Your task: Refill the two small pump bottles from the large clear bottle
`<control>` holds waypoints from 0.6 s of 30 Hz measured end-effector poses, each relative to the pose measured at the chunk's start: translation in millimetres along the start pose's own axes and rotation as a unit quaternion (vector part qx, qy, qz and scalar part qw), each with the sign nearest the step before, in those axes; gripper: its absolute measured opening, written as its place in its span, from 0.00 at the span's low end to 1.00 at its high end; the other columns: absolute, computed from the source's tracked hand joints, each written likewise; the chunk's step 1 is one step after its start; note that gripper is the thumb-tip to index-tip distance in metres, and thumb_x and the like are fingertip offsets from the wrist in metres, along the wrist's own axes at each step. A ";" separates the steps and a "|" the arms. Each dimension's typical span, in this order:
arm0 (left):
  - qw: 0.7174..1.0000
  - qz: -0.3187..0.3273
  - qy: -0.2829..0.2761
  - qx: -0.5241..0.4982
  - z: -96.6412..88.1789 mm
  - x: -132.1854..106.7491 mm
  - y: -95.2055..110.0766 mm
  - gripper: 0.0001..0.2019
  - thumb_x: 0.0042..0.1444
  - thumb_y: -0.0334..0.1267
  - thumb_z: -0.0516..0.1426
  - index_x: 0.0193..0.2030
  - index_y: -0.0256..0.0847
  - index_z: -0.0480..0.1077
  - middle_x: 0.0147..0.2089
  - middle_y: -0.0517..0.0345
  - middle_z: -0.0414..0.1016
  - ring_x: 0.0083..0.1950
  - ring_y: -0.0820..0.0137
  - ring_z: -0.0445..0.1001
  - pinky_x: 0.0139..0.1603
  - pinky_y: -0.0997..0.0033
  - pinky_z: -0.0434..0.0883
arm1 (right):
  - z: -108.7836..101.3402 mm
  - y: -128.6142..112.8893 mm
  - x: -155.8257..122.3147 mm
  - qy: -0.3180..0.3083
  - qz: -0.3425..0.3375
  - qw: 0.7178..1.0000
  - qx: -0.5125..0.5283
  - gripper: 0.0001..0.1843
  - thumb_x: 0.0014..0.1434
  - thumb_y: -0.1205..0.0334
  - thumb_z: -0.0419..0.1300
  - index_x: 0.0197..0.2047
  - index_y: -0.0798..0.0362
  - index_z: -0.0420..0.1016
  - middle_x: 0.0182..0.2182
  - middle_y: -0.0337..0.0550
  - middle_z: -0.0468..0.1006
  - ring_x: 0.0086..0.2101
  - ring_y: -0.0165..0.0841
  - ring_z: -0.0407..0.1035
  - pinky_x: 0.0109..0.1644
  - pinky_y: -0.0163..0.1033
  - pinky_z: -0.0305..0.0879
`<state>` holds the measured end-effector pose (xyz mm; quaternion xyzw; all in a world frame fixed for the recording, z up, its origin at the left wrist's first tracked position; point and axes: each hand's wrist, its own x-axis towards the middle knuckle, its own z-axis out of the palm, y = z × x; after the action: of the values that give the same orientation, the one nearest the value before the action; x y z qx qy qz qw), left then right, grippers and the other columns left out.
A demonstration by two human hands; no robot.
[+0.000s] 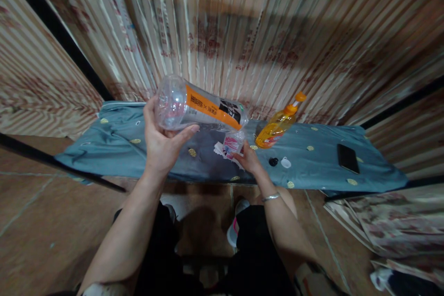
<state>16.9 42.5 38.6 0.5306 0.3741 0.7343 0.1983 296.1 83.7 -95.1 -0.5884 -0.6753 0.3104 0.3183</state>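
Note:
My left hand [161,143] is wrapped around the base of a large clear plastic bottle [173,106] with an orange and black label. The bottle is tilted, its neck end down to the right, and no liquid is plain inside it. At that lower end, my right hand [250,157] grips a small clear plastic packet [232,144] with pink print and a jagged whitish edge. Whether bottle mouth and packet touch is hard to tell. Right of them stands a pump bottle [275,127] of orange-yellow liquid. A black cap [274,161] and a white cap [286,162] lie near my right hand.
A teal cloth with yellow pineapple prints [319,166] covers the narrow surface. A dark phone-like slab [348,158] lies at its right. Pleated curtains [222,32] hang behind, and dark frame poles [62,32] stand at the sides. My legs are below the front edge.

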 end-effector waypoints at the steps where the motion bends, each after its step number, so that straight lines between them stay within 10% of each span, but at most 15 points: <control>1: 1.000 -0.003 -0.001 -0.003 -0.9 0.0 0.2 0.44 0.35 0.55 0.80 0.58 0.54 0.68 0.63 0.52 0.72 0.66 0.49 0.76 0.58 0.48 0.84 | 0.0 -0.3 -0.2 0.001 -0.001 1.000 0.002 0.26 0.58 0.58 0.69 0.56 0.50 0.66 0.43 0.45 0.85 0.41 0.44 0.81 0.51 0.51 0.77; 18: 0.999 -0.005 -0.031 0.034 -4.6 10.0 5.4 0.45 0.37 0.60 0.79 0.59 0.54 0.66 0.63 0.57 0.73 0.67 0.46 0.74 0.64 0.35 0.80 | 0.8 0.0 -0.1 0.007 -0.005 1.000 -0.015 0.24 0.57 0.57 0.69 0.54 0.48 0.67 0.41 0.43 0.84 0.40 0.43 0.80 0.49 0.48 0.76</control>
<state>9.7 44.3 48.3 0.5577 0.3951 0.7031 0.1959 295.5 83.5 -95.6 -0.5919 -0.6808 0.2947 0.3153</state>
